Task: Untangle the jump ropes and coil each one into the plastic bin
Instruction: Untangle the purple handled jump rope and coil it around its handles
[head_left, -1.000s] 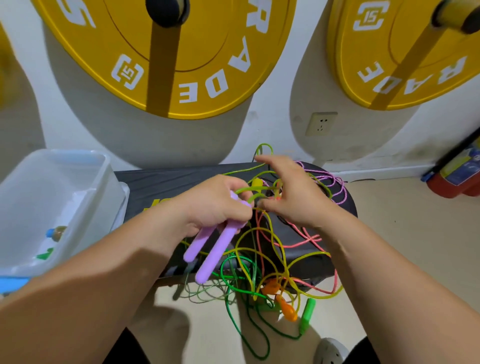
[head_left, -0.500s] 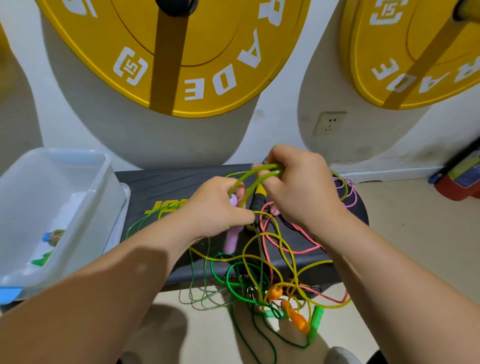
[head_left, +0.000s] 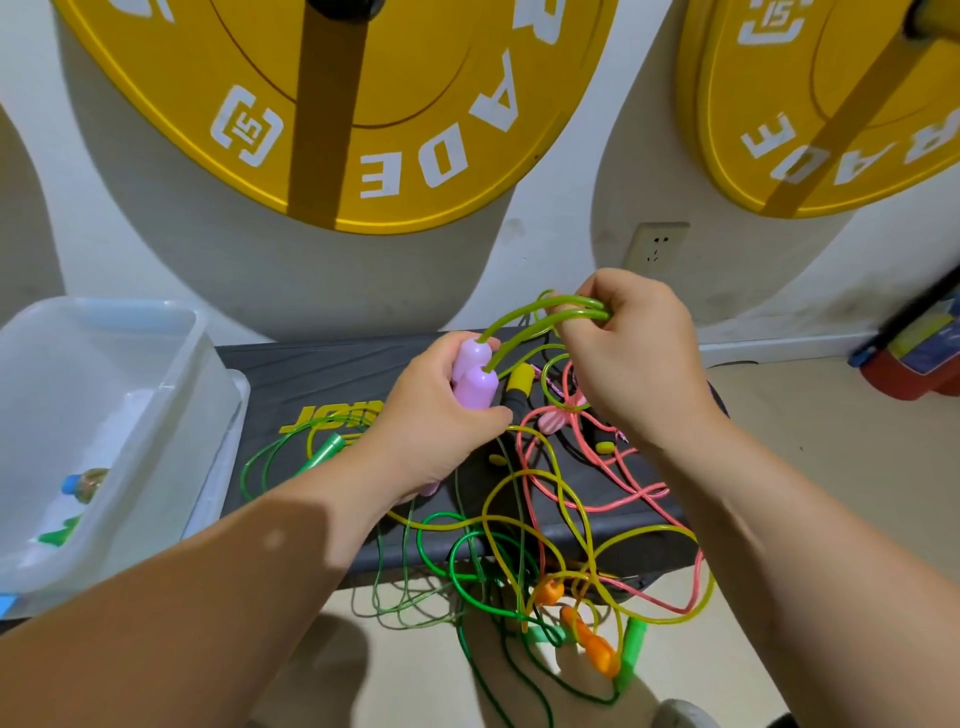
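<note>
Grips two lilac plastic jump-rope handles (head_left: 472, 382) side by side in the left hand (head_left: 436, 415), fingers curled tight round them, thumb across the near side, handle tops poking up above the fist. Pinches with the right hand (head_left: 639, 358), fingers bent and closed, several loops of yellow-green translucent cord (head_left: 550, 319) running out of those handle tops. Holds the loops up, just right of and above the left hand.

Leaves a tangle of green, yellow and pink ropes (head_left: 545, 525) spread on the black padded bench (head_left: 322, 374) beneath both hands and spilling over its near edge toward the floor. Shows a green handle (head_left: 327, 449) lying on the bench left of the left wrist, a yellow-and-black handle (head_left: 519, 382) between the hands, and orange handles (head_left: 587, 634) beside a second green handle (head_left: 631, 649) hanging low at the near right.

Has the translucent white plastic bin (head_left: 171, 374) just beside the bench's left end, well apart from the held rope, with a small bottle (head_left: 85, 480) inside.
</note>
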